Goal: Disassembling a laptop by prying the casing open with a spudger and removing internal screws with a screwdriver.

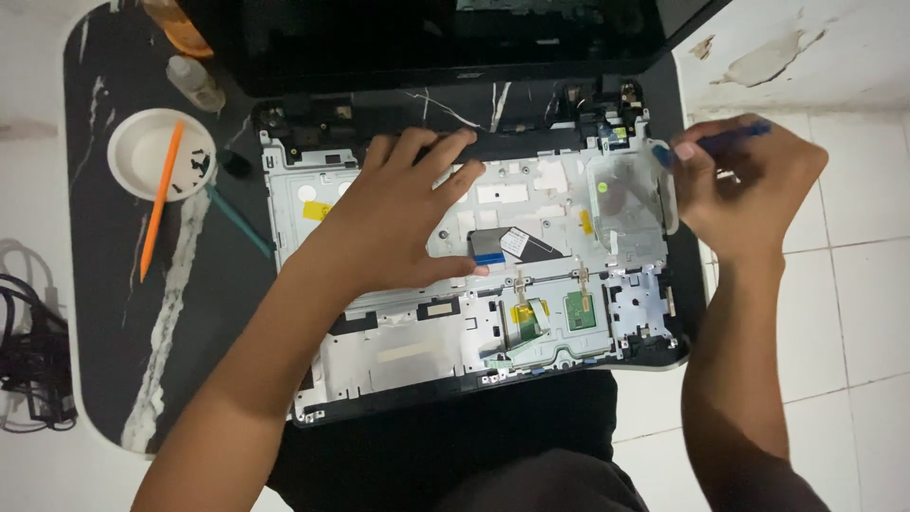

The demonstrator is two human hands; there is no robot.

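Head view. Nearest: dark-clothed lap [493,455] at the bottom edge, under the near rim of an opened laptop base [408,356] with its keyboard removed, metal frame and ribbon cables exposed. Base lies on a black marbled mat [114,313]; its screen [427,38] leans back at the far side. Left on the mat: white dish [142,142] with small black screws, an orange stick [159,194] across its rim, a small clear bottle [194,83] beyond. Cables [33,360] at far left.

Left hand [393,223] lies flat, fingers spread, pressing the middle of the frame. Right hand [749,185] at the base's far right corner, fingers pinched on a blue tool [720,142], tip against the edge.
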